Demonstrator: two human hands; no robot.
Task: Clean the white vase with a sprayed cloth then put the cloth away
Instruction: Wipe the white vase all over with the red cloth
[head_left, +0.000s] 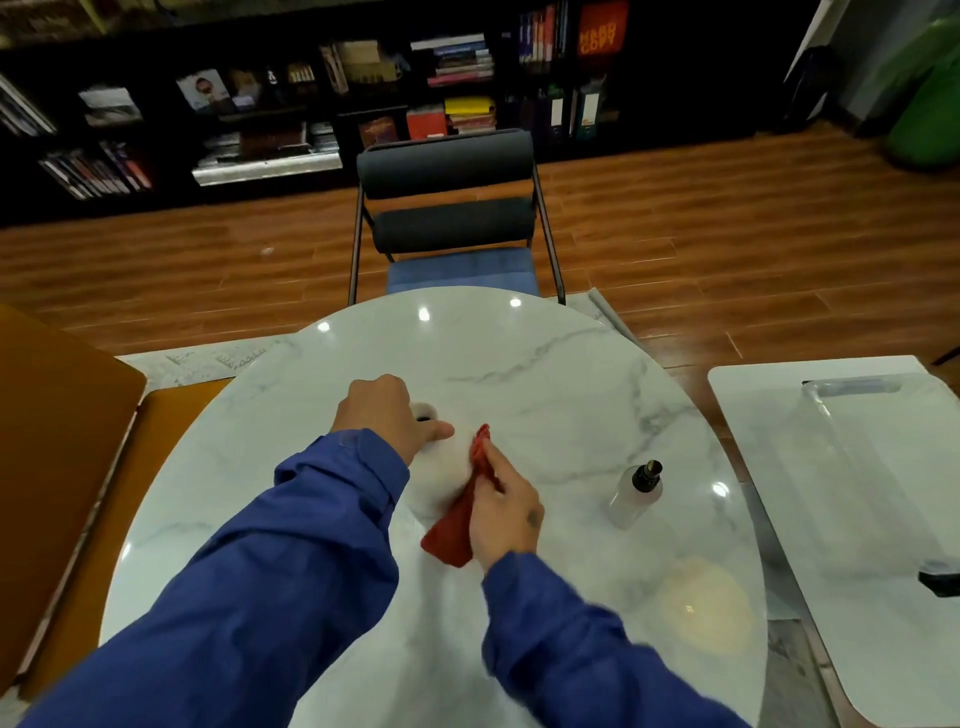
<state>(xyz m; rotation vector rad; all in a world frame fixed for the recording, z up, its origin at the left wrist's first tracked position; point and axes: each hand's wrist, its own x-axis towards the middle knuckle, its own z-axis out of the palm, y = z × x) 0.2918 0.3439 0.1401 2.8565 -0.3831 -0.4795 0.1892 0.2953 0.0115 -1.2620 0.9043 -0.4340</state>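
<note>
A white vase (439, 480) stands on the round marble table (545, 374), near its middle. My left hand (387, 413) grips the vase's rim from above and covers most of the dark mouth. My right hand (501, 512) holds a red cloth (457, 525) and presses it against the vase's right side. A clear spray bottle (636, 493) with a black nozzle stands upright to the right of the vase, apart from both hands.
A dark chair (449, 208) stands at the table's far edge. A second white marble table (831, 519) with a clear tray is at the right. An orange seat (57, 441) lies to the left. Bookshelves line the back wall.
</note>
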